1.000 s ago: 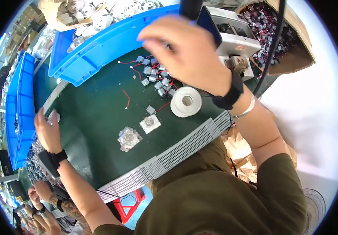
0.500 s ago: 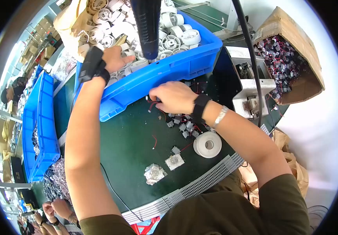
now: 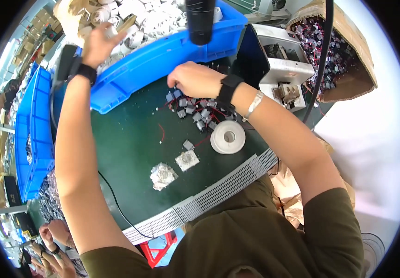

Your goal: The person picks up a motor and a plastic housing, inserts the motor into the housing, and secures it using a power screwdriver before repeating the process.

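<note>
My left hand [image 3: 99, 46] reaches over a blue plastic bin [image 3: 139, 65] heaped with white plastic ring-shaped parts [image 3: 151, 25]. Its thumb and fingers are spread among the parts at the bin's left end, with nothing gripped. Beside the bin's near wall, my right hand [image 3: 195, 79] hovers over small grey motors [image 3: 189, 110] with red and dark wires. The fingers of that hand curl in toward the thumb, and whatever they hold is hidden. Both wrists wear black bands.
Nearer me lie a white spool [image 3: 227, 137], a single motor [image 3: 188, 144], a foil-like square block [image 3: 187, 160] and crumpled foil [image 3: 163, 176]. Right stand a metal machine [image 3: 285, 65] and a cardboard box [image 3: 348, 90] of motors. A dark cylinder [image 3: 200, 23] hangs overhead. Co-workers' hands [image 3: 54, 234] are lower left.
The whole view has shifted. My left hand has moved left across the white parts, its fingers more spread. My right hand has lifted slightly away, uncovering motors beneath its fingertips.
</note>
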Demonstrator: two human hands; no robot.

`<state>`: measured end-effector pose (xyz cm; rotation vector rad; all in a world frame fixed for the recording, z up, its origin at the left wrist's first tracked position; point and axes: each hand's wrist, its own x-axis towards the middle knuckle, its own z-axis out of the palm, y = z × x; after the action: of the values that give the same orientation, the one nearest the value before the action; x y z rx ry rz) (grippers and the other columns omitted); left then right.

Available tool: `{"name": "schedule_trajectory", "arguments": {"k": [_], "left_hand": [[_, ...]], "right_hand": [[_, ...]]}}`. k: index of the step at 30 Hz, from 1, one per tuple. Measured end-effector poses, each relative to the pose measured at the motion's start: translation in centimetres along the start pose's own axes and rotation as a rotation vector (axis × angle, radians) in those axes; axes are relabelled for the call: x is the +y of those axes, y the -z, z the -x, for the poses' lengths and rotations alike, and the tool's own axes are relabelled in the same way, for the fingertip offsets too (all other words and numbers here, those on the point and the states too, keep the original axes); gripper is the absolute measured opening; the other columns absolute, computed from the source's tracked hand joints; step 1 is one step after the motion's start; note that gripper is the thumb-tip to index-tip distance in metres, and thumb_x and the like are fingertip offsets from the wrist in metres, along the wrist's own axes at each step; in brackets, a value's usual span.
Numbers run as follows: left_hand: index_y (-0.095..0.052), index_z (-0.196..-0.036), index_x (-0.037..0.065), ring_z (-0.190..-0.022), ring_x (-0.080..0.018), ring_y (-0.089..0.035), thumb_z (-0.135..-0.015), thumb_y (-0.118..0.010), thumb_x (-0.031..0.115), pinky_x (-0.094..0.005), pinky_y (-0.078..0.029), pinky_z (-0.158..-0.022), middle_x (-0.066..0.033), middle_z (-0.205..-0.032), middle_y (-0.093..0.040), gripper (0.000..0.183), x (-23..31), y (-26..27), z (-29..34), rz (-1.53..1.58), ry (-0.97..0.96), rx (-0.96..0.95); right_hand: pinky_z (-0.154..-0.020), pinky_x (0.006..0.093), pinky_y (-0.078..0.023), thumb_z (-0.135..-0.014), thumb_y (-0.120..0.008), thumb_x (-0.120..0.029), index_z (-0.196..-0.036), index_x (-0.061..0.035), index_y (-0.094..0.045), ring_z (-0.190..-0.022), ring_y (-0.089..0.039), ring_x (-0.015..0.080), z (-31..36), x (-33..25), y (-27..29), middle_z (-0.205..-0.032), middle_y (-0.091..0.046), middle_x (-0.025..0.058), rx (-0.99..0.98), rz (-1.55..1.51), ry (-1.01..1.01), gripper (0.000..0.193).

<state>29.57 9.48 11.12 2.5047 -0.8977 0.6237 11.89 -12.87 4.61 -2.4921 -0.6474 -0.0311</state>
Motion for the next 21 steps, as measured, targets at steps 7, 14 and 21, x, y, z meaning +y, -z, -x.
{"name": "schedule_trajectory", "arguments": {"k": [7, 14, 21], "left_hand": [[-0.050, -0.121, -0.005, -0.100, -0.0161, -0.054, -0.085, -0.069, 0.029, -0.0282, -0.044, -0.086, -0.0127, -0.109, -0.058, 0.054, 7.5, 4.7, 9.3, 0.653, 0.230, 0.147], [-0.038, -0.134, 0.000, -0.099, -0.0188, -0.060, -0.097, -0.049, 0.030, -0.0326, -0.050, -0.082, -0.0111, -0.109, -0.061, 0.049, 12.0, 7.3, 17.2, 1.365, 0.331, 0.120], [-0.049, -0.120, -0.001, -0.101, -0.0216, -0.060, -0.090, -0.060, 0.037, -0.0340, -0.050, -0.086, -0.0123, -0.112, -0.059, 0.050, 16.7, 2.4, 21.0, 1.716, 0.359, -0.032]], "right_hand": [[-0.067, 0.0436, -0.051, -0.071, -0.063, -0.007, -0.083, -0.0039, -0.064, -0.078, -0.064, 0.0342, -1.4, -1.8, -2.7, -0.077, -0.065, 0.0170, -0.198, 0.402, 0.041, 0.013], [-0.070, 0.0328, -0.049, -0.079, -0.066, -0.007, -0.097, -0.0050, -0.064, -0.078, -0.062, 0.0194, -0.8, -0.2, 0.5, -0.078, -0.064, 0.0086, -0.166, -0.356, -0.136, 0.019], [-0.071, 0.0312, -0.048, -0.075, -0.070, -0.009, -0.090, -0.0021, -0.058, -0.078, -0.062, 0.0217, 4.0, -1.6, 2.0, -0.091, -0.063, 0.0113, 0.345, -0.099, 0.053, 0.021]]}}
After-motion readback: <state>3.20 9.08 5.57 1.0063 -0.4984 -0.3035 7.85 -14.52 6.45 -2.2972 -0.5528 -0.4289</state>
